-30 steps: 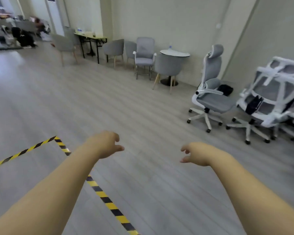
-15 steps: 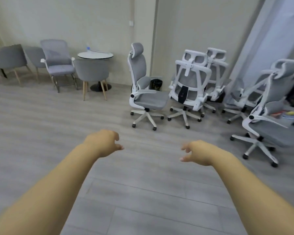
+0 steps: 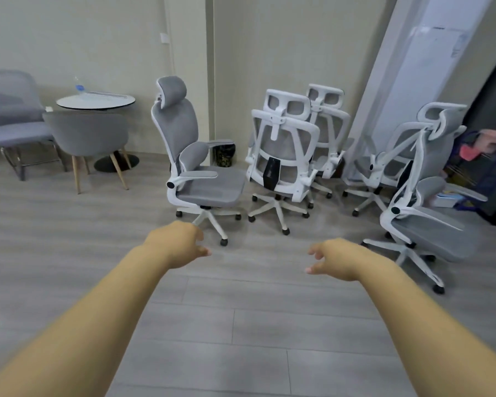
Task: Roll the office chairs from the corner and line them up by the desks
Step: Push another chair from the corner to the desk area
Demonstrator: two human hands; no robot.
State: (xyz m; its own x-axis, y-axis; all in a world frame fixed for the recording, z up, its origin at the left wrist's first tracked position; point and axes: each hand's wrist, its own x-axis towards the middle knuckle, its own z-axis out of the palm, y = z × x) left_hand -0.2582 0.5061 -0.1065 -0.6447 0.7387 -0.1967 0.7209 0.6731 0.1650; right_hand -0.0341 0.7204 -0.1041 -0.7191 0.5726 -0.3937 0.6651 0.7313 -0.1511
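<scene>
Since the earlier frame the view has closed in on the corner and the chairs loom larger. The left hand (image 3: 178,244) and right hand (image 3: 334,259) hover empty at mid-frame, fingers loosely curled, part open. Five white-framed, grey-mesh office chairs (image 3: 201,156) on castors cluster at centre and right.

Office chairs (image 3: 281,156) right of round table (image 3: 95,101)

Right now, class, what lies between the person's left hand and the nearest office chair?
In the head view, only bare grey floor separates the left hand from the office chair.
</scene>
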